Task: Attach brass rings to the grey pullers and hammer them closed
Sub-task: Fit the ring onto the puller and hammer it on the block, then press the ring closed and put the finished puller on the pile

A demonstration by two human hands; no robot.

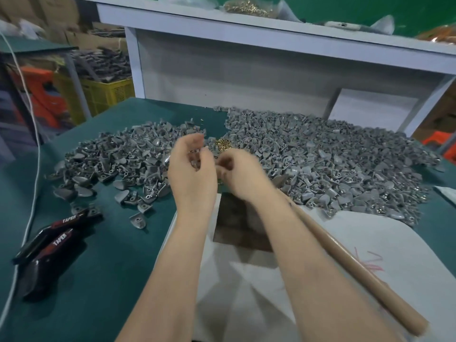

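Two heaps of grey pullers lie on the green table: a smaller one at the left (128, 159) and a large one at the right (333, 164). Between them sits a small pile of brass rings (222, 144). My left hand (192, 169) is raised over the gap, fingers curled round a grey puller (196, 160). My right hand (240, 176) is close beside it, fingertips pinched together near the puller; what they pinch is hidden by blur. A hammer's wooden handle (350, 262) runs under my right forearm, its head hidden.
A dark metal block (237, 225) sits on white sheets (345, 243) below my hands. Black packets marked TAPER (54, 240) lie at the left, beside a white cord (34, 183). A white shelf unit (246, 58) stands behind the heaps.
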